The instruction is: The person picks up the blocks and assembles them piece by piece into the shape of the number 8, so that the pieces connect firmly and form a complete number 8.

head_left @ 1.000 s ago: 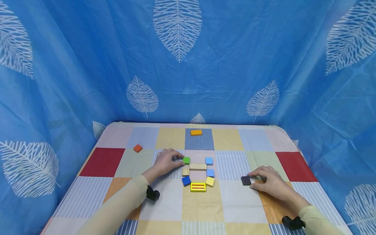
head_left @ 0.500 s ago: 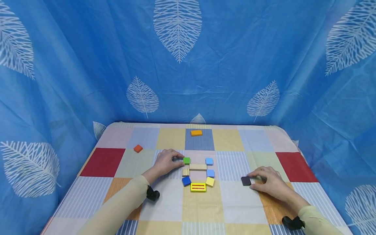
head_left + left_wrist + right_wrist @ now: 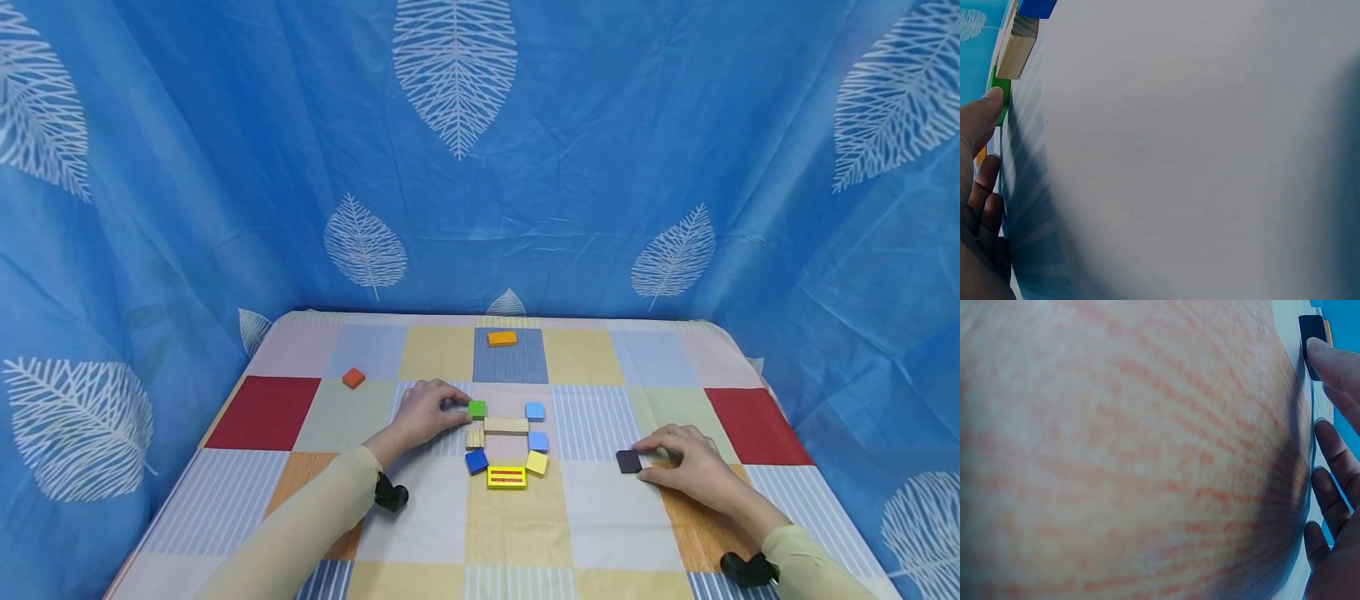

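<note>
My left hand (image 3: 426, 414) pinches a green block (image 3: 477, 409) between thumb and index finger, at the upper left corner of a ring of blocks. In the left wrist view the thumb lies against the green block (image 3: 1001, 94). Off to the right, my right hand (image 3: 692, 467) pinches a black square block (image 3: 628, 462) on the cloth. The right wrist view shows the thumb on the black block (image 3: 1313, 347), the other fingers spread below. The ring also has a long plain wooden block (image 3: 506, 427), a ridged wooden block (image 3: 474, 438) and a yellow red-striped block (image 3: 506, 477).
Light blue blocks (image 3: 535, 411) line the ring's right side. A dark blue block (image 3: 476, 462) and a pale yellow block (image 3: 536, 463) sit at its lower corners. An orange block (image 3: 502, 339) lies at the back, a red-orange block (image 3: 353, 378) at the far left. Blue curtains (image 3: 562, 167) surround the table.
</note>
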Motion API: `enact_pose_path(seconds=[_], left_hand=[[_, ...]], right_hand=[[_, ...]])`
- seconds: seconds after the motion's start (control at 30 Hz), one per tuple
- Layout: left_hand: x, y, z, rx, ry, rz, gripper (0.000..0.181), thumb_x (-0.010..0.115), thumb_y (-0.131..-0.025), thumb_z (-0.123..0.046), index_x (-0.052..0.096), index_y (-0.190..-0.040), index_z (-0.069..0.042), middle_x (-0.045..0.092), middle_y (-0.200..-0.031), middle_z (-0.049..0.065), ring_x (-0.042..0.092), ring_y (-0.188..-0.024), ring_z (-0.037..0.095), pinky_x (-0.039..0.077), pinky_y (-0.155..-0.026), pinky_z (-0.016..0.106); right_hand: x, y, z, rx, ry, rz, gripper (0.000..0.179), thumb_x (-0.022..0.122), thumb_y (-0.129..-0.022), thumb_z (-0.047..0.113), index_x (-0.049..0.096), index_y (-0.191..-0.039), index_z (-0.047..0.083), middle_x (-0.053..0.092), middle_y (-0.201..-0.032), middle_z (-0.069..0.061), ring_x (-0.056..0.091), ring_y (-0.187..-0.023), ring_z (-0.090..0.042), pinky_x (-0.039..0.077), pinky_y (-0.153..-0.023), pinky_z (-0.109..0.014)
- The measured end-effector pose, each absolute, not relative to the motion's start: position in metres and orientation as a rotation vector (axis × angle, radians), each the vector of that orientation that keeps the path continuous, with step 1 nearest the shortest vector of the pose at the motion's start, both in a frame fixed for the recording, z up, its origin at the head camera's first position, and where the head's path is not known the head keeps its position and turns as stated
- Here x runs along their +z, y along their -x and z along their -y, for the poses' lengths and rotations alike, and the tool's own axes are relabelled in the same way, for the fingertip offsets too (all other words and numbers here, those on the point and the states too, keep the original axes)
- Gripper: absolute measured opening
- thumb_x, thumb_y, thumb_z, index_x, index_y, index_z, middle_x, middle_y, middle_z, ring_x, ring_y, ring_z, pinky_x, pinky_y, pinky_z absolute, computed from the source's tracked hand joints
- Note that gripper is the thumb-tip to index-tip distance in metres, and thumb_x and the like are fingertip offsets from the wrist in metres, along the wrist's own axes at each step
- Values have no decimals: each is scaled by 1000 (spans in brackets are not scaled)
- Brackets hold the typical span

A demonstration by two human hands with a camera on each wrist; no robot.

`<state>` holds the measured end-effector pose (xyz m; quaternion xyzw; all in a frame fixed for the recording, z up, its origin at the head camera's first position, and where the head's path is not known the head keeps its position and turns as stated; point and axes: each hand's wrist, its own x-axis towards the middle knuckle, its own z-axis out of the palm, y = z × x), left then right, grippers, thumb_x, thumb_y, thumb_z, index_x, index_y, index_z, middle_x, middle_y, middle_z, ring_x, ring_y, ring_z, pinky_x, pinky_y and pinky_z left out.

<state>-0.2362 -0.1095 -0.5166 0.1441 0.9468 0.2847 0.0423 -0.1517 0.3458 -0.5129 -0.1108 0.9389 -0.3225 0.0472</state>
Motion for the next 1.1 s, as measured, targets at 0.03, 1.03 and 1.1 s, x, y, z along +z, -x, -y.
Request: enact_pose_path(seconds=[0.03,1.03,1.1], left_hand=[[-517,236,110,869,-442,-2898,29,79,-89,-43,78,-114,-28,66,-115,-8,52,-108,19,36,-98,45],[-517,236,109,865,-420,-2906,30,79,-89,-43,77,-115,-29,67,-118,-7,51,-109,20,36,-97,45],[-516,236,109,866,-421,-2901,30,79,-89,-43,77,-116,-28,66,-118,-7,51,-109,20,36,-97,45]], right_hand=[[-513,152,-346,-988,334,-2860,36,88,-79,42,74,-111,33,62,-114,6,42,-119,-27,22,-97,-58],[-512,154,-345,-985,360,-2864,30,87,-80,43,76,-106,33,61,-111,6,43,-116,-27,23,-97,-58],[-512,155,-345,-981,366,-2863,30,87,-80,43,76,-105,33,62,-110,7,44,-117,-27,23,-97,-58]])
